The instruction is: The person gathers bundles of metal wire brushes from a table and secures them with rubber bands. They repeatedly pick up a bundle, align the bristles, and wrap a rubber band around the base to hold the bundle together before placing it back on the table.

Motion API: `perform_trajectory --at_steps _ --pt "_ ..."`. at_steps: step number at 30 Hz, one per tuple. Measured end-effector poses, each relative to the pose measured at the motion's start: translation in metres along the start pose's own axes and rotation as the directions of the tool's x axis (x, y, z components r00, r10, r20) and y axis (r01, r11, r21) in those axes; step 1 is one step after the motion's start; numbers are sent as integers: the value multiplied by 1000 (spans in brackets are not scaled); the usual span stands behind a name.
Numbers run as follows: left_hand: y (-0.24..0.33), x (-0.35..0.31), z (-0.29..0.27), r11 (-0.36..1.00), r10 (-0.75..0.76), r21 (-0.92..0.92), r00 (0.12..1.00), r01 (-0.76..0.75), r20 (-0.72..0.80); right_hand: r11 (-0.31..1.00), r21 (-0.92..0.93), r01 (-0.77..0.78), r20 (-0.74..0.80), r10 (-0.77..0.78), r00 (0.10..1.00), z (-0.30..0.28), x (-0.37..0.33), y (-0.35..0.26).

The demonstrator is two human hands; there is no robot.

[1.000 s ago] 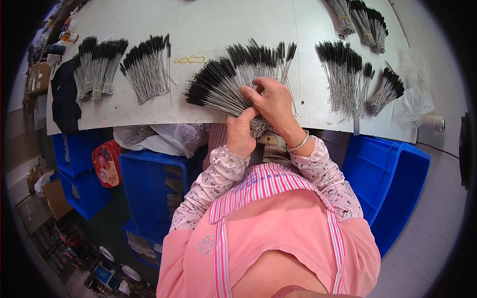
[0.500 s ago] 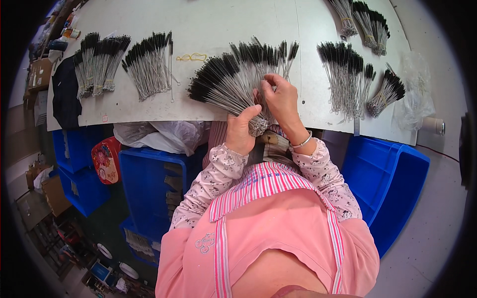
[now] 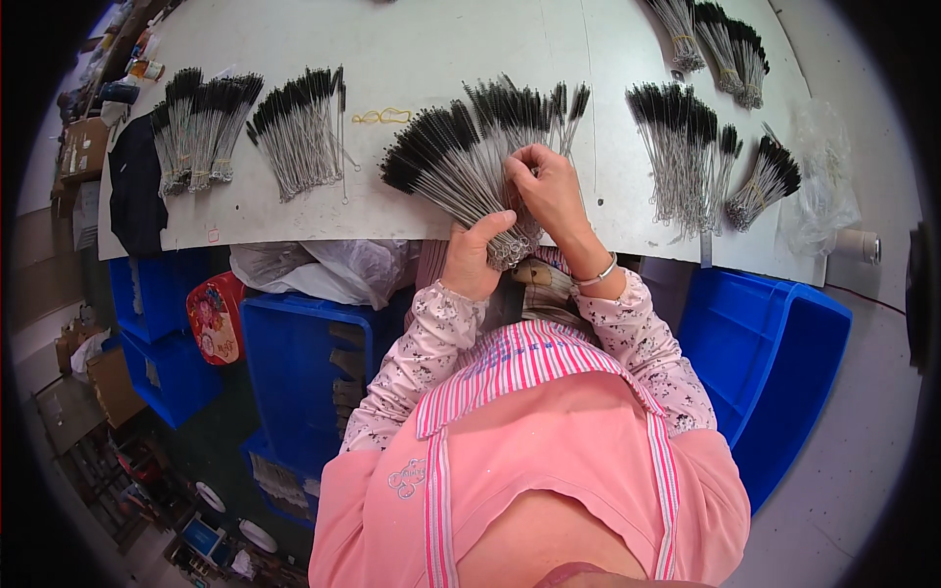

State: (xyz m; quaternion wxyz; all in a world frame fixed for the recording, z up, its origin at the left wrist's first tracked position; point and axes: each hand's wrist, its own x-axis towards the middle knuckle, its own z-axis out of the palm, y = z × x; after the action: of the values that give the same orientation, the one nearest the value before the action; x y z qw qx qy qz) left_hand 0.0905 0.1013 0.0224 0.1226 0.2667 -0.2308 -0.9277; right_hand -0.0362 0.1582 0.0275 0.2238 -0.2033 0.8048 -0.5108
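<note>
Centre frame, your left grip [image 3: 472,263] clasps brushes [image 3: 441,165] that slackening could spill; whether your right grip [image 3: 553,194] pinches any is unclear.

Going by the bundle [image 3: 436,162] in my L hand [image 3: 472,260]: wide open tabletop [image 3: 480,39] beyond it, OK to pass. L of it, a gap w/ yellow bands [image 3: 382,118] lying in it, then a brush pile [image 3: 299,132] blocks. R of it, my R hand [image 3: 549,191] obstructs, then free strip b4 2nd pile [image 3: 678,142].

The left hand [image 3: 474,257] grips a fanned bundle of black-bristled brushes [image 3: 446,162].
</note>
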Motion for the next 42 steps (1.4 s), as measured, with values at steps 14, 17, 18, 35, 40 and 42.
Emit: perform_trajectory --at_steps 14,17,18,35,40,42 --pt "6 3 4 1000 25 -17 999 -26 -26 988 -67 141 -136 -149 979 5 -2 -2" --pt "8 -1 4 1000 16 1 999 -16 -29 997 -34 67 -5 -67 998 6 2 -6" --pt "8 -1 4 1000 19 5 999 -19 -33 1000 -2 7 44 -7 999 6 4 -4" --pt "3 7 -8 996 14 -84 999 -11 43 982 168 -82 59 73 996 0 1 2" --pt "9 3 2 985 -2 -171 999 10 44 991 129 -22 -77 32 997 1 1 4" --pt "8 4 0 986 14 -168 999 -6 47 988 151 -41 -75 53 996 1 0 3"
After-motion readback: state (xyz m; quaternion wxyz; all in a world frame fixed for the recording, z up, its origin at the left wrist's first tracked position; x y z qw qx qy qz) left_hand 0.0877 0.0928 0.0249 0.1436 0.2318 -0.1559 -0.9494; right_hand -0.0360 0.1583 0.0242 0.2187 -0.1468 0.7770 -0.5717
